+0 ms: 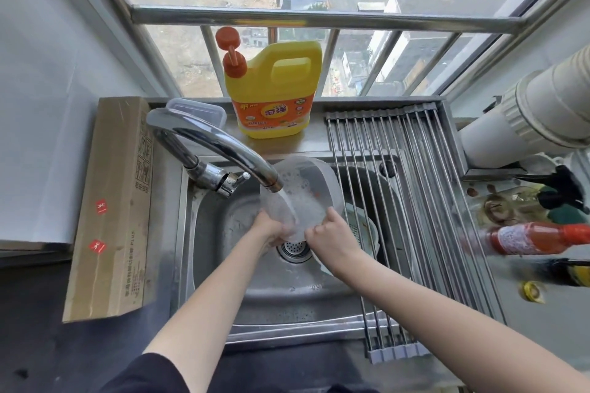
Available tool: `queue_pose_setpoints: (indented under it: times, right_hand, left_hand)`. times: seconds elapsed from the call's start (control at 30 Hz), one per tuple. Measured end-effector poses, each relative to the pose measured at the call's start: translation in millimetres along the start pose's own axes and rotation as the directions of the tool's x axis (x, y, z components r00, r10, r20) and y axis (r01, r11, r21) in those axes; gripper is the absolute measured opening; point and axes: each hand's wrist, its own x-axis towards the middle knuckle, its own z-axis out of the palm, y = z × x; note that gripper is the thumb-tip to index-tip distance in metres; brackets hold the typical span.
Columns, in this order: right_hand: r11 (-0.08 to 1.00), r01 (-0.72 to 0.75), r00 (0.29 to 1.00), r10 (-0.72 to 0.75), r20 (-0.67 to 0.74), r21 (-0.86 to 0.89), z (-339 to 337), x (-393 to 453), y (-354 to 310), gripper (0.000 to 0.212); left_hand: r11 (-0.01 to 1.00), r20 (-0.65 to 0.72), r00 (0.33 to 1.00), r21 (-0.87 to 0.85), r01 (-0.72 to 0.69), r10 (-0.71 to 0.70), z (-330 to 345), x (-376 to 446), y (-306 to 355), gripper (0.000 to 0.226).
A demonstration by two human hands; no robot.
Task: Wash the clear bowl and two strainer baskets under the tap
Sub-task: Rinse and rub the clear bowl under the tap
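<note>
At the sink (223,265), both hands hold the clear bowl (306,188) under the tap (223,149).

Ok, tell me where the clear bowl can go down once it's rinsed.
The roll-up drying rack lies bare across the sink's right half. The ledge between detergent jug and rack offers a narrow strip. The counter at right is crowded with bottles. The basin floor near the left hand is free; a strainer basket sits under the rack.
</note>
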Motion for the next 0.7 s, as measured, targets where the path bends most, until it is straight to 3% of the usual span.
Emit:
queue_pose_setpoints:
  times: [0.07, 0.13, 0.2, 0.27, 0.37, 0.43, 0.5, 0.57, 0.63, 0.7]
  right_hand:
    - [1.0, -0.016, 1.0, 0.015, -0.019, -0.004, -2, 2, -5, 0.03]
    - [1.0, -0.026, 0.999, 0.026, -0.028, -0.004, -2, 4, -11, 0.03]
    - [0.999, -0.017, 1.0, 0.017, 0.005, 0.039, -2, 5, -12, 0.032]
    - [0.999, -0.005, 1.0, 0.006, -0.007, 0.04, 3, 4, -11, 0.033]
    - [0.999, -0.009, 1.0, 0.009, 0.017, 0.031, 4, 6, -6, 0.031]
    - [0.997, 0.017, 0.998, -0.022, 0.057, 0.079, 4, 1, 3, 0.02]
    - [0.983, 0.061, 0.985, -0.087, 0.152, 0.171, 10, -2, 17, 0.023]
    - [0.98, 0.155, 0.976, -0.171, 0.133, 0.122, 14, -4, 23, 0.022]
    - [0.981, 0.182, 0.979, -0.188, 0.085, 0.07, 19, -1, 21, 0.026]
    - [0.962, 0.204, 0.964, -0.23, 0.135, 0.181, 23, 7, 21, 0.028]
  left_hand:
    - [0.992, -0.127, 0.988, 0.105, -0.076, 0.089, 0, -25, 5, 0.073]
    - [0.95, -0.307, 0.923, 0.275, -0.149, 0.234, -3, -57, 18, 0.038]
    - [0.907, -0.374, 0.875, 0.393, -0.151, 0.307, -5, -65, 24, 0.023]
    - [0.891, -0.34, 0.885, 0.427, -0.156, 0.317, -9, -70, 27, 0.031]
    - [0.928, -0.277, 0.922, 0.332, -0.172, 0.27, -18, -81, 35, 0.048]
    - [0.908, -0.202, 0.948, 0.389, -0.154, 0.248, -30, -85, 40, 0.035]
    - [0.865, -0.067, 0.986, 0.491, -0.099, 0.151, -42, -86, 42, 0.023]
    - [0.886, 0.026, 1.0, 0.463, -0.014, 0.002, -50, -85, 41, 0.036]
    - [0.939, -0.027, 1.0, 0.345, 0.009, 0.0, -52, -84, 40, 0.041]
    - [0.947, -0.103, 0.99, 0.316, -0.06, 0.098, -53, -85, 39, 0.032]
